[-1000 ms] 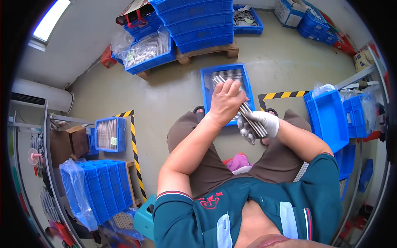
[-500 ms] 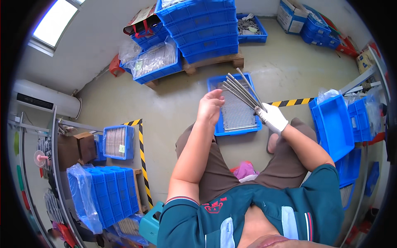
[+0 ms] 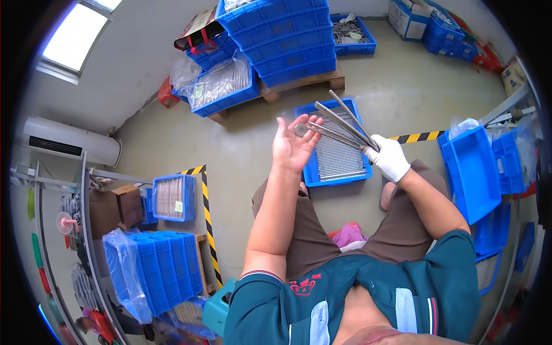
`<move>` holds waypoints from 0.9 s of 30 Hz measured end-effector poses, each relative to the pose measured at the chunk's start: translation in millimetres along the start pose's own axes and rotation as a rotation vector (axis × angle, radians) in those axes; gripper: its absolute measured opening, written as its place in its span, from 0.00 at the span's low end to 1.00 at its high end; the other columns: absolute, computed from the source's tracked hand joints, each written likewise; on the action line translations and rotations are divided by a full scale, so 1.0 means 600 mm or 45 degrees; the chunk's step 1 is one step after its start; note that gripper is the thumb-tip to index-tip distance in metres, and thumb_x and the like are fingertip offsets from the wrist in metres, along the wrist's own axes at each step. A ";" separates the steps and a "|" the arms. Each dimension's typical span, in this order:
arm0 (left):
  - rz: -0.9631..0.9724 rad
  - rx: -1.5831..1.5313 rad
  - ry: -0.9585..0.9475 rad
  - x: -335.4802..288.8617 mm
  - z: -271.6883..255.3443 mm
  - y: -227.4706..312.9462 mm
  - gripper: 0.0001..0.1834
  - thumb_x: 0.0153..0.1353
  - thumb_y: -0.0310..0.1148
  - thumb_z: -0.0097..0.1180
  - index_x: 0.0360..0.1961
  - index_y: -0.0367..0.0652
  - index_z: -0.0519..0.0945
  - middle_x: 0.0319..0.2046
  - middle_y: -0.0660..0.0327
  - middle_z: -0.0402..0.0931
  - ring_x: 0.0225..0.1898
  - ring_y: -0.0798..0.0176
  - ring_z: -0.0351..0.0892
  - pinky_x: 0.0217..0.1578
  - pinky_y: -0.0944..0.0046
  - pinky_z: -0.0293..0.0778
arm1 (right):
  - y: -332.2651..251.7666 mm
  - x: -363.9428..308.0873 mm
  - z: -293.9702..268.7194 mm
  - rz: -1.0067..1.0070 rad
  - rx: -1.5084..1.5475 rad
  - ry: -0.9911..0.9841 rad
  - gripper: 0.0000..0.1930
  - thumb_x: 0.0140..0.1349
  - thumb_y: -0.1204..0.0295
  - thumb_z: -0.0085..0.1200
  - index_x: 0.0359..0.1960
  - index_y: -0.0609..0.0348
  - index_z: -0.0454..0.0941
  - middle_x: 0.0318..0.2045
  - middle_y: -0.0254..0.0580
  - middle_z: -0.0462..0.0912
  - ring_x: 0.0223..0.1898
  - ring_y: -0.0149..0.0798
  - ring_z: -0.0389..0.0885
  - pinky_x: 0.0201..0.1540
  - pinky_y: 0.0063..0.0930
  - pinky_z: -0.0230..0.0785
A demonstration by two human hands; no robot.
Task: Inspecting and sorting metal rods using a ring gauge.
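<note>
My right hand (image 3: 389, 158), in a white glove, is closed round a fan of several thin metal rods (image 3: 348, 127), their free ends pointing up and to the left. My bare left hand (image 3: 296, 144) is palm up with its fingers stretched out. Some rod tips reach across its fingertips; whether they touch is unclear. A small round grey spot shows at its fingers, too small to make out. Below both hands, a blue crate (image 3: 336, 183) on the floor holds many similar rods (image 3: 339, 158) laid in a row, partly hidden by my hands.
Stacked blue crates (image 3: 296, 49) stand on a wooden pallet (image 3: 305, 83) ahead, beside a plastic-covered crate of rods (image 3: 221, 86). More blue crates lie left (image 3: 164, 270) and right (image 3: 471, 172). Yellow-black tape (image 3: 208, 224) marks the floor. A pink bundle (image 3: 348, 236) is between my legs.
My left hand has turned palm up, its fingers spreading under the rod tips. The rods in my right hand have fanned into separate groups. The whole view has shifted slightly.
</note>
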State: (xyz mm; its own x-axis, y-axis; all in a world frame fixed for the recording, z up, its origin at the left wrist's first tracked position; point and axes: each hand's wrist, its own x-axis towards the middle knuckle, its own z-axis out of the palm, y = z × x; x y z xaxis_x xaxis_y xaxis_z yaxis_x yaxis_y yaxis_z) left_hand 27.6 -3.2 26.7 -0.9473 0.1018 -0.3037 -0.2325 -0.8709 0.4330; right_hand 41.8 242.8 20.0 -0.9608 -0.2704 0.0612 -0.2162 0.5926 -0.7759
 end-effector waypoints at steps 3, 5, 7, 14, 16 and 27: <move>0.019 0.025 -0.049 -0.006 0.007 -0.003 0.34 0.67 0.57 0.28 0.47 0.30 0.67 0.49 0.41 0.70 0.55 0.42 0.68 0.55 0.48 0.68 | -0.005 -0.001 0.001 -0.018 -0.134 -0.038 0.14 0.59 0.59 0.53 0.29 0.57 0.74 0.21 0.51 0.77 0.26 0.54 0.77 0.30 0.39 0.68; 0.047 0.099 -0.112 -0.007 0.005 -0.005 0.38 0.66 0.60 0.28 0.48 0.28 0.67 0.49 0.41 0.70 0.56 0.42 0.68 0.56 0.48 0.66 | -0.009 0.000 0.004 -0.064 -0.126 -0.019 0.13 0.59 0.59 0.53 0.29 0.57 0.74 0.21 0.51 0.77 0.26 0.54 0.77 0.30 0.41 0.68; 0.061 0.146 -0.116 -0.008 0.008 -0.009 0.39 0.65 0.61 0.28 0.49 0.28 0.67 0.49 0.42 0.70 0.55 0.43 0.68 0.56 0.49 0.66 | -0.008 0.002 0.004 -0.046 -0.129 -0.023 0.13 0.59 0.60 0.53 0.29 0.58 0.74 0.21 0.50 0.76 0.26 0.52 0.77 0.30 0.38 0.68; 0.485 0.970 -0.028 -0.010 0.007 -0.044 0.44 0.63 0.65 0.30 0.57 0.28 0.63 0.50 0.49 0.70 0.57 0.55 0.67 0.60 0.59 0.59 | -0.011 0.001 0.001 -0.052 -0.258 0.066 0.14 0.59 0.58 0.52 0.29 0.56 0.74 0.23 0.51 0.78 0.28 0.55 0.77 0.32 0.43 0.69; 0.474 1.033 -0.044 -0.014 0.006 -0.044 0.46 0.62 0.66 0.30 0.61 0.29 0.59 0.54 0.50 0.67 0.59 0.58 0.65 0.61 0.61 0.55 | -0.016 0.004 -0.004 -0.010 -0.245 0.074 0.14 0.59 0.58 0.52 0.29 0.56 0.74 0.23 0.51 0.78 0.28 0.55 0.77 0.31 0.43 0.69; 0.234 0.686 -0.188 -0.015 0.013 -0.025 0.37 0.65 0.56 0.41 0.62 0.34 0.60 0.56 0.56 0.65 0.56 0.60 0.67 0.56 0.60 0.61 | -0.010 0.006 0.000 -0.067 -0.387 0.212 0.13 0.58 0.57 0.54 0.30 0.54 0.73 0.20 0.47 0.78 0.25 0.53 0.78 0.29 0.42 0.69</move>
State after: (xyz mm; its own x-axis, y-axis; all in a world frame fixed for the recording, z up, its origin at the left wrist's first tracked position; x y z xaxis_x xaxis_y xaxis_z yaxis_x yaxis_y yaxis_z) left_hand 38.1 12.9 29.6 -0.9943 0.0721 -0.0782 -0.1043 -0.5171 0.8496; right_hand 39.7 238.1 24.9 -0.9567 -0.1936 0.2173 -0.2837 0.7868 -0.5481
